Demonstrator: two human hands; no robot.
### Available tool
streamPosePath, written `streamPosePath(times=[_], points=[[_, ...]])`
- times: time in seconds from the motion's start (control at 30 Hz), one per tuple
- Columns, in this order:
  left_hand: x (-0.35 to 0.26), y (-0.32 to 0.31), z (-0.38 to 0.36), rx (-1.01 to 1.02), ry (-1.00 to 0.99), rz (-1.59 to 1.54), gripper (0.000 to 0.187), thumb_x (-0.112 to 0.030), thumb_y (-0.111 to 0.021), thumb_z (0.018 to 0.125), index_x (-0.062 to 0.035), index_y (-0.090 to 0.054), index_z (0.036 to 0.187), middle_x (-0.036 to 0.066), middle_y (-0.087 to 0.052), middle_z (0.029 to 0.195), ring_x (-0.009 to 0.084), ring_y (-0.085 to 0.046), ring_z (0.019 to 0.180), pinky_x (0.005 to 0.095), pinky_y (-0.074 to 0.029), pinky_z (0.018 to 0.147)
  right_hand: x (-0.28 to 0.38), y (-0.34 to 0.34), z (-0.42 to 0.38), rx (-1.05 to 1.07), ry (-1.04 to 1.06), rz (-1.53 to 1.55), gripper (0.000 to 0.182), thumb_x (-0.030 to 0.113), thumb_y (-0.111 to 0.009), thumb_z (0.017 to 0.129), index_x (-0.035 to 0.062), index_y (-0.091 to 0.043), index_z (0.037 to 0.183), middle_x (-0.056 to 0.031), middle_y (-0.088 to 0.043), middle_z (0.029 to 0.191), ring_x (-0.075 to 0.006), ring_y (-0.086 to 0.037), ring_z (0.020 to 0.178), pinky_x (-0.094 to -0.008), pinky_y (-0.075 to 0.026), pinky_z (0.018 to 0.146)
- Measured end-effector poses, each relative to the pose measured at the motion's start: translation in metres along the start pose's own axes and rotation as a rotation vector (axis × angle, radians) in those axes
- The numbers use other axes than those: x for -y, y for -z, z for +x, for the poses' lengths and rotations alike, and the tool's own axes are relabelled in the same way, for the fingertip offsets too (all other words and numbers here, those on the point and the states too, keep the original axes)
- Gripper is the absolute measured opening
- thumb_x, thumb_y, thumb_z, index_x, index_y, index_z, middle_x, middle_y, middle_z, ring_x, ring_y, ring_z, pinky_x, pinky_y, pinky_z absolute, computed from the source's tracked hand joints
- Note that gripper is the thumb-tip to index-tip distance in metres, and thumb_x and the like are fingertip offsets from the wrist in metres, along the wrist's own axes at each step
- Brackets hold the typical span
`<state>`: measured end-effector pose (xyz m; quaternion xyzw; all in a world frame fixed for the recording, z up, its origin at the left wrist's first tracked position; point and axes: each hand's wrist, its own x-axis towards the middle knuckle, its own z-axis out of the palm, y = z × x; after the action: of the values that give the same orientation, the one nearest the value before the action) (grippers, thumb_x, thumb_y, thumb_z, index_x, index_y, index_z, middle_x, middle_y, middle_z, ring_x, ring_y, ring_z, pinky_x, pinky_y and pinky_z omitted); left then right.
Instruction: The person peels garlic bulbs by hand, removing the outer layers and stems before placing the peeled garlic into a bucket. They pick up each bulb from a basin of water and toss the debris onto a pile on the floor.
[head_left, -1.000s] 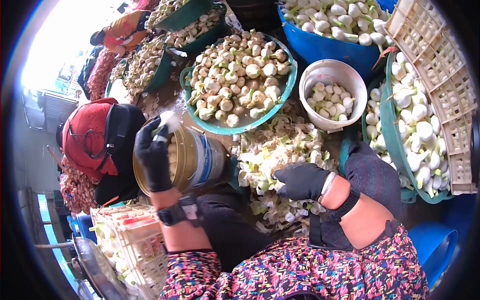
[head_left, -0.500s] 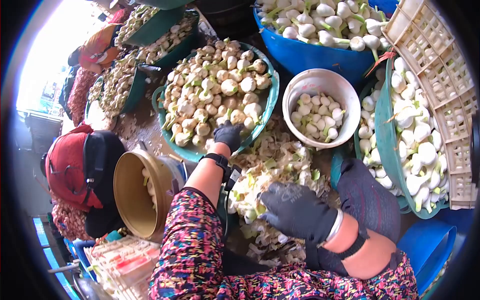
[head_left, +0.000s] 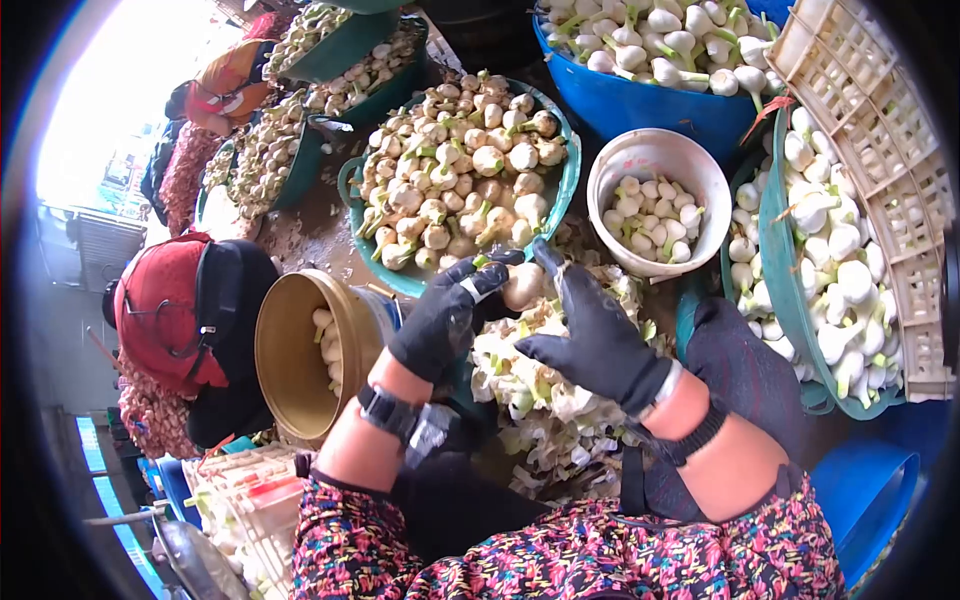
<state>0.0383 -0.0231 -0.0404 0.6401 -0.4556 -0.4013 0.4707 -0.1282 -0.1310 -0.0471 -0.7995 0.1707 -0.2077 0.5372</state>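
Note:
Black work gloves cover both hands. A garlic bulb (head_left: 524,287) with a brownish outer skin is gripped in the fingers of my left hand (head_left: 440,318), over the near edge of the green basin (head_left: 352,208). My right hand (head_left: 602,338) faces it from the right, thumb and fingers spread, fingertips close beside the bulb. Unpeeled garlic bulbs (head_left: 455,160) fill the basin beyond. Beneath the hands lies a pile of peeled-off garlic skins (head_left: 545,385).
To the right of the basin stands a white bucket (head_left: 612,165) part-filled with clean bulbs. A blue tub (head_left: 640,118) and a green tub (head_left: 775,270) hold white garlic. A tan bucket (head_left: 290,400) lies tilted at left, near a person in a red garment (head_left: 165,310). A plastic crate (head_left: 880,130) leans at right.
My left hand has come back from the basin with a garlic bulb. My right hand has risen from the skin pile and opened beside it. The view has shifted slightly.

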Motion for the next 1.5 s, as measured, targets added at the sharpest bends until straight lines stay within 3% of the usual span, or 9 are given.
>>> streamPosePath(times=[0.27, 0.4, 0.6, 0.7, 0.93, 1.03, 1.2, 1.4, 1.5], points=[[-0.056, -0.035, -0.044, -0.404, 0.182, -0.366, 0.023, -0.011, -0.060, 0.085, 0.0021, -0.060, 0.103, 0.007, -0.064, 0.093, 0.0121, -0.062, 0.083, 0.0238, -0.049, 0.074, 0.012, -0.016, -0.007, -0.096, 0.085, 0.469, 0.056, 0.007, -0.074, 0.069, -0.0016, -0.050, 0.119, -0.0122, -0.058, 0.112, -0.0180, -0.058, 0.100, -0.0293, -0.049, 0.084], [-0.042, -0.033, -0.051, -0.373, 0.180, -0.310, 0.023, -0.011, -0.058, 0.086, 0.0045, -0.060, 0.103, 0.008, -0.064, 0.091, 0.0124, -0.063, 0.080, 0.0228, -0.049, 0.068, 0.012, -0.002, -0.006, 0.100, -0.272, 0.980, 0.053, 0.001, -0.073, 0.072, -0.0021, -0.050, 0.120, -0.0083, -0.059, 0.109, -0.0115, -0.056, 0.096, -0.0271, -0.049, 0.083], [-0.043, -0.033, -0.048, -0.379, 0.107, -0.319, 0.025, -0.013, -0.057, 0.086, 0.0052, -0.058, 0.103, 0.009, -0.064, 0.088, 0.0143, -0.063, 0.072, 0.0225, -0.049, 0.065, 0.007, -0.004, -0.005, 0.071, -0.203, 0.874, 0.050, 0.003, -0.066, 0.079, 0.0000, -0.047, 0.124, -0.0066, -0.057, 0.112, -0.0116, -0.054, 0.099, -0.0261, -0.046, 0.085], [-0.035, -0.034, -0.045, -0.320, -0.078, 0.321, 0.024, -0.013, -0.058, 0.085, 0.0052, -0.059, 0.101, 0.010, -0.064, 0.086, 0.0154, -0.062, 0.072, 0.0248, -0.049, 0.066, 0.009, -0.002, -0.005, 0.052, -0.183, 0.796, 0.048, 0.001, -0.065, 0.079, -0.0002, -0.047, 0.124, -0.0069, -0.057, 0.112, -0.0118, -0.055, 0.099, -0.0265, -0.046, 0.086], [-0.046, -0.045, -0.042, -0.311, 0.183, -0.585, 0.024, -0.005, -0.061, 0.077, 0.0044, -0.061, 0.099, 0.010, -0.065, 0.087, 0.0157, -0.062, 0.073, 0.0271, -0.051, 0.066, -0.007, -0.011, 0.000, -0.132, 0.077, 0.559, 0.035, 0.009, -0.053, 0.090, -0.0052, -0.046, 0.121, -0.0064, -0.060, 0.101, -0.0091, -0.056, 0.091, -0.0240, -0.046, 0.084], [-0.042, -0.041, -0.044, -0.334, 0.101, -0.406, 0.021, -0.003, -0.059, 0.078, 0.0045, -0.061, 0.098, 0.010, -0.065, 0.085, 0.0161, -0.062, 0.073, 0.0264, -0.051, 0.066, 0.000, -0.004, 0.002, -0.008, -0.376, 1.210, 0.050, 0.015, -0.062, 0.086, -0.0052, -0.040, 0.126, -0.0054, -0.058, 0.100, -0.0093, -0.056, 0.092, -0.0236, -0.047, 0.082], [-0.032, -0.035, -0.039, -0.332, -0.246, 0.447, 0.020, -0.003, -0.057, 0.080, 0.0049, -0.059, 0.098, 0.009, -0.063, 0.081, 0.0169, -0.062, 0.073, 0.0265, -0.050, 0.067, 0.016, -0.014, -0.007, 0.016, -0.036, 0.807, 0.051, 0.014, -0.060, 0.087, -0.0006, -0.035, 0.130, -0.0065, -0.056, 0.109, -0.0103, -0.052, 0.101, -0.0252, -0.045, 0.086], [-0.040, -0.038, -0.042, -0.408, 0.170, -0.364, 0.021, 0.001, -0.058, 0.078, 0.0014, -0.062, 0.098, 0.007, -0.065, 0.085, 0.0137, -0.061, 0.071, 0.0242, -0.048, 0.065, 0.012, 0.006, -0.005, 0.235, -0.558, 1.066, 0.037, 0.036, -0.051, 0.091, 0.0026, -0.056, 0.105, -0.0067, -0.061, 0.073, -0.0117, -0.055, 0.055, -0.0228, -0.045, 0.049], [-0.046, -0.036, -0.043, -0.342, 0.042, 0.143, 0.021, 0.004, -0.059, 0.077, 0.0007, -0.063, 0.098, 0.007, -0.064, 0.093, 0.0141, -0.060, 0.079, 0.0253, -0.047, 0.070, 0.015, 0.014, -0.006, 0.556, -0.763, 1.229, 0.036, 0.039, -0.049, 0.091, 0.0051, -0.058, 0.100, -0.0075, -0.061, 0.073, -0.0115, -0.055, 0.055, -0.0205, -0.042, 0.044]])
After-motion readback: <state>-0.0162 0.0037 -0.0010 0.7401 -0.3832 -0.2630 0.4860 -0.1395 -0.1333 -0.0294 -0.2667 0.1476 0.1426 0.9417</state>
